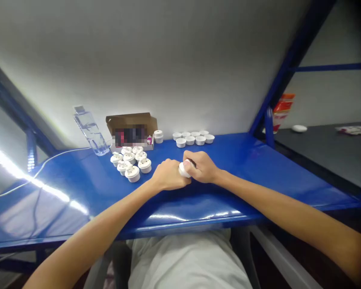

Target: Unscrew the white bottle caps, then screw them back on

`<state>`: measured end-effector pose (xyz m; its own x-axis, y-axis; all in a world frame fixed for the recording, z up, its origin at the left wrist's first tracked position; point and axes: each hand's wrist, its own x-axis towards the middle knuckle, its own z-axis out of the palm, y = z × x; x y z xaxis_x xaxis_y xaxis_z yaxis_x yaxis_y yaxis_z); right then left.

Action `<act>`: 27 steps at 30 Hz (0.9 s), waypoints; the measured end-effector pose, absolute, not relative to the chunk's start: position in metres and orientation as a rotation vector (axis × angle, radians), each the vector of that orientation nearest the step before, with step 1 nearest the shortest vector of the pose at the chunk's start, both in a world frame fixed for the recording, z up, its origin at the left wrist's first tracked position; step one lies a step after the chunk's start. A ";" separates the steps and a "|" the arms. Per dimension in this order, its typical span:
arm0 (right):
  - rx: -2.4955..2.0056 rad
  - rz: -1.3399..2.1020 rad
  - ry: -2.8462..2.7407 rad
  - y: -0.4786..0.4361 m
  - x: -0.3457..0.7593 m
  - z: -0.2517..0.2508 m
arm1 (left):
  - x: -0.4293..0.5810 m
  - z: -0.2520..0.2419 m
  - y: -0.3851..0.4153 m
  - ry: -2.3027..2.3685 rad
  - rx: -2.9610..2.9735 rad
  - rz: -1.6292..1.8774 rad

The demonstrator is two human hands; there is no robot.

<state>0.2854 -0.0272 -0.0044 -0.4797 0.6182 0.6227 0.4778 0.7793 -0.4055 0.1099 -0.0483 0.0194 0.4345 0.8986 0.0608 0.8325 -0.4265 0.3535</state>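
Observation:
Above the front part of the blue tabletop, both my hands close round one small white round plastic piece (pixel 184 170). My left hand (pixel 170 176) is wrapped about its lower left side, with the fingertips hidden. From the right, my right hand (pixel 202 165) grips it, thumb across the white surface and fingers curled. Most of the piece is covered by my hands. Left of my left hand stand several white round plastic fittings (pixel 132 174) with raised, dark-marked tops. Beyond my hands, several open white cups (pixel 200 140) are grouped near the wall.
An open cardboard box (pixel 150 120) with blurred contents stands at the back, beside stacked white pieces (pixel 158 136). A clear bottle (pixel 92 132) leans left of it, near a white cable (pixel 57 154). Blue frame posts (pixel 269 126) flank the blue table (pixel 243 160).

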 end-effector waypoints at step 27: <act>-0.871 0.384 -1.982 -0.002 0.280 -0.021 | 0.096 0.008 -0.032 1.822 2.563 0.427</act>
